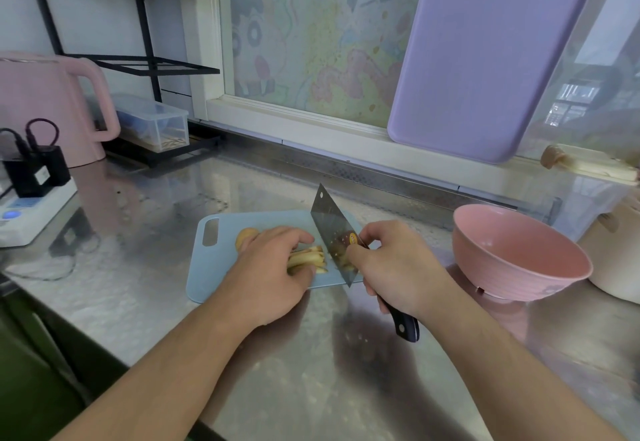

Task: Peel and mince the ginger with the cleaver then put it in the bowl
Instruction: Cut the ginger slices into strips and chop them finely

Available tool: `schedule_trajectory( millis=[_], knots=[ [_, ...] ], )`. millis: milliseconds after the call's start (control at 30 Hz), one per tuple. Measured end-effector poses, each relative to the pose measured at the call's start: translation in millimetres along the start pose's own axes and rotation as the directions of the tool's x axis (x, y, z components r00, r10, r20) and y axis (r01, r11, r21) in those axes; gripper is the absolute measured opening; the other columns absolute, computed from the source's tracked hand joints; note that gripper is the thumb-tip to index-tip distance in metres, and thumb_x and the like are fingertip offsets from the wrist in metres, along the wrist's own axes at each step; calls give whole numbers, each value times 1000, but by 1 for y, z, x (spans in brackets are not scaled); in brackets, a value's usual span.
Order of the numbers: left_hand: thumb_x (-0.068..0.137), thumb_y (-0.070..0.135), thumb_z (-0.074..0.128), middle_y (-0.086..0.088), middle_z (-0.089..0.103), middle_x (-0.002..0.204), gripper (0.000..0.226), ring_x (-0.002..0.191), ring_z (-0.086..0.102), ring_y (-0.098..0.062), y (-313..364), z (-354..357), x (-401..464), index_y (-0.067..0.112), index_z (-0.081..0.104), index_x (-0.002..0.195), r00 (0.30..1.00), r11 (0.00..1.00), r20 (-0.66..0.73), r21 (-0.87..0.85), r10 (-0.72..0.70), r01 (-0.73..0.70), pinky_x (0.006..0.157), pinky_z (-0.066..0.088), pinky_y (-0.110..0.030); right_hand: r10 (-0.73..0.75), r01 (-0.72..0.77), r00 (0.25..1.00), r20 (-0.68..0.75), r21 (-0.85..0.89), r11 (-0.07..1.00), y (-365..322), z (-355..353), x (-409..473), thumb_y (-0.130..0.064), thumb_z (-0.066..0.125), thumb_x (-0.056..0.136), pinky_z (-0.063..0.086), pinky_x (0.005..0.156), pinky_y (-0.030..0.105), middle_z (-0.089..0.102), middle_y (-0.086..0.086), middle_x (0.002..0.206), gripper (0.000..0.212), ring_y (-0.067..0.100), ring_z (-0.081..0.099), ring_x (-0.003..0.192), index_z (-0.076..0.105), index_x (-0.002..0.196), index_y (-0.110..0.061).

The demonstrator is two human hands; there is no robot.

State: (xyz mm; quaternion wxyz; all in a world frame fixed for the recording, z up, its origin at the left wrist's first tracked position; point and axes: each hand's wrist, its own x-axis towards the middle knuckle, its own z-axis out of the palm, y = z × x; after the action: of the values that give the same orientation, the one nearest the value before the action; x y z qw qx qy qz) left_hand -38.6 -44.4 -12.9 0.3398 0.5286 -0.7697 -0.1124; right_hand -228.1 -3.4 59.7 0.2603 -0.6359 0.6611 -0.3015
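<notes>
A light blue cutting board (221, 267) lies on the steel counter. On it a stack of pale yellow ginger slices (308, 258) is pressed down by my left hand (273, 264), fingers curled over them. A brown unpeeled ginger piece (246, 235) sits behind that hand. My right hand (391, 264) grips the cleaver (329, 229) by its black handle, the blade standing edge-down on the board right against the slices. Small ginger bits stick to the blade's side. The pink bowl (519, 257) stands to the right, its inside showing nothing.
A pink kettle (52, 108) and a power strip with black plugs (31, 198) stand at the left. A clear plastic box (152, 122) sits under a black rack. A purple board (485, 52) leans on the window. A cream pot (613, 260) is beside the bowl.
</notes>
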Motion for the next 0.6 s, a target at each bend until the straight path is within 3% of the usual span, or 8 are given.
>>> schedule_trajectory(
  millis=[67,167,267,433,600],
  knots=[
    [97,29,67,25,56,116,29,97,27,7,0,1,1,35,66,126,1000,1000,-12,14,26,-26,102,27,-25,-2,2,1000,-5,-21,1000,-1,-1,0,-22,56,94,45,40,30,62,10,57,20,22,54,34,67,92,-6],
    [99,33,65,23,57,117,25,107,38,-1,0,2,2,36,67,124,999,998,-13,44,42,-41,107,27,-28,-17,17,1000,1,-39,999,-2,0,-1,-19,54,93,44,40,31,60,11,57,22,22,53,33,67,93,-1],
    [101,36,62,22,57,120,28,105,34,-1,0,3,3,36,67,128,999,996,-7,82,48,-47,108,25,-29,-17,17,1000,-1,-48,999,-3,2,-2,-16,53,93,43,38,29,60,14,58,22,22,54,32,66,94,1],
    [102,40,57,19,52,124,35,124,43,-9,0,6,4,36,65,135,998,989,14,139,54,-56,111,20,-29,-26,26,1000,-6,-59,998,-4,7,-4,-14,51,92,40,35,23,58,11,55,21,22,52,31,64,90,3],
    [103,41,56,17,49,129,41,126,40,-11,-2,7,3,35,59,143,999,989,24,139,44,-47,112,21,-28,-20,11,997,-74,-123,992,-1,8,0,-21,52,90,40,41,29,55,11,60,27,24,49,42,64,94,2]
  ],
)
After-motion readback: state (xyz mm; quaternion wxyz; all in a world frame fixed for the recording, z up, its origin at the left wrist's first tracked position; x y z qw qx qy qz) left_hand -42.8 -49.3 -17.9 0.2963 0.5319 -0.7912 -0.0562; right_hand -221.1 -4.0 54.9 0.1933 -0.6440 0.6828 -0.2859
